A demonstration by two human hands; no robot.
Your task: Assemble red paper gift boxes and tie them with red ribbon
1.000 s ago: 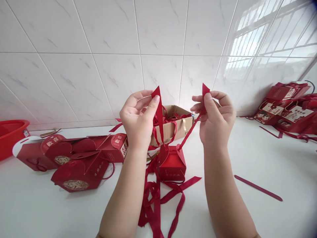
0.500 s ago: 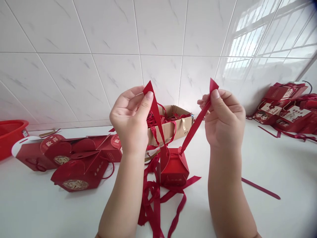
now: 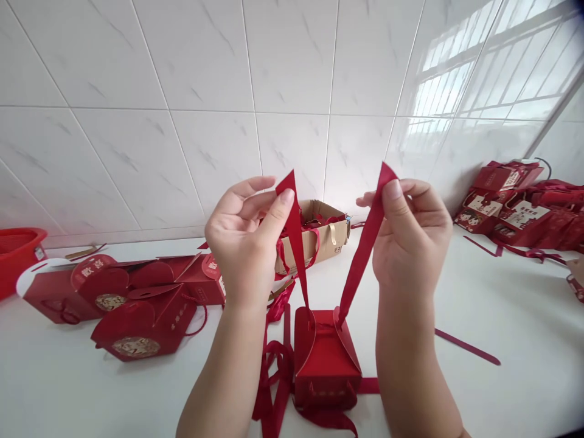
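My left hand [image 3: 249,234] pinches one end of a red ribbon [image 3: 297,255] between thumb and fingers. Its pointed tip sticks up past my thumb. The ribbon's other end [image 3: 362,261] is pinched in my right hand [image 3: 408,234], also with a pointed tip showing. Both strands run down, fairly taut, to holes in the top flaps of a small red gift box [image 3: 326,356], which sits upright on the white table between my forearms. Loose red ribbons [image 3: 276,371] lie beside and under the box.
Behind the hands stands an open cardboard carton [image 3: 331,240] with red ribbons in it. Several red gift boxes [image 3: 141,328] are on the left, near a red plastic basket [image 3: 20,255]. More packed red boxes [image 3: 520,204] are piled at right. A thin ribbon strip [image 3: 468,347] lies nearer.
Both hands have come slightly lower and closer together, each still gripping its ribbon end. The gift box appears lower and larger in view.
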